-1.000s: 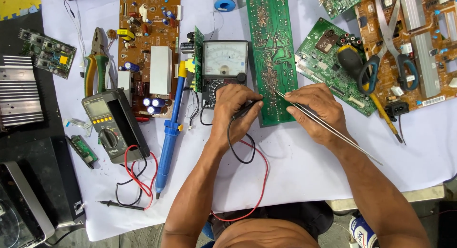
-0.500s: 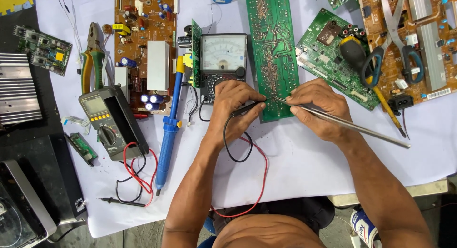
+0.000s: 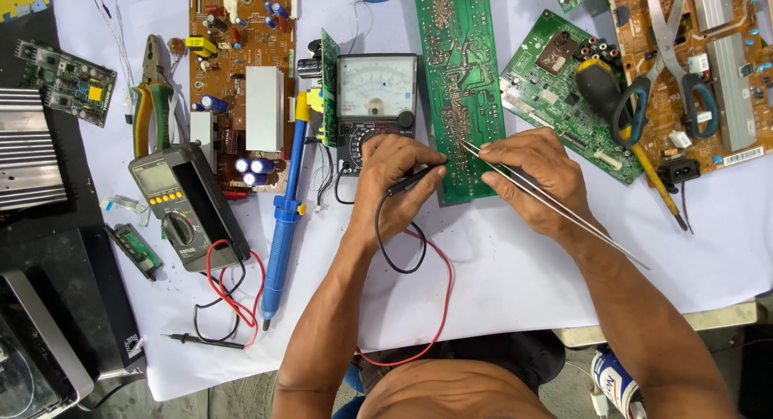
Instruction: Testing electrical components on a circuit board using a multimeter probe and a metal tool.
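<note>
**Colour and Pattern Reference: Work Surface**

The bench [image 3: 523, 282] is covered in plain white. The long circuit board [image 3: 459, 89] is green with a dense pattern of paler green traces. The square circuit board [image 3: 555, 105] is green with black components. Two power boards, one [image 3: 241, 57] at the upper left and one [image 3: 717, 73] at the upper right, are orange-brown; the first carries blue capacitors and a grey heatsink. The analogue meter [image 3: 377, 105] is black with a white dial face. The digital multimeter [image 3: 187, 206] is dark grey with yellow buttons. Test leads [image 3: 419, 306] are red and black. The desoldering pump [image 3: 283, 218] is blue with a yellow cap. The tweezers [image 3: 555, 206] are silver. The pliers [image 3: 153, 105] have green-and-yellow handles. The scissors [image 3: 668, 89] have teal handles.
</note>
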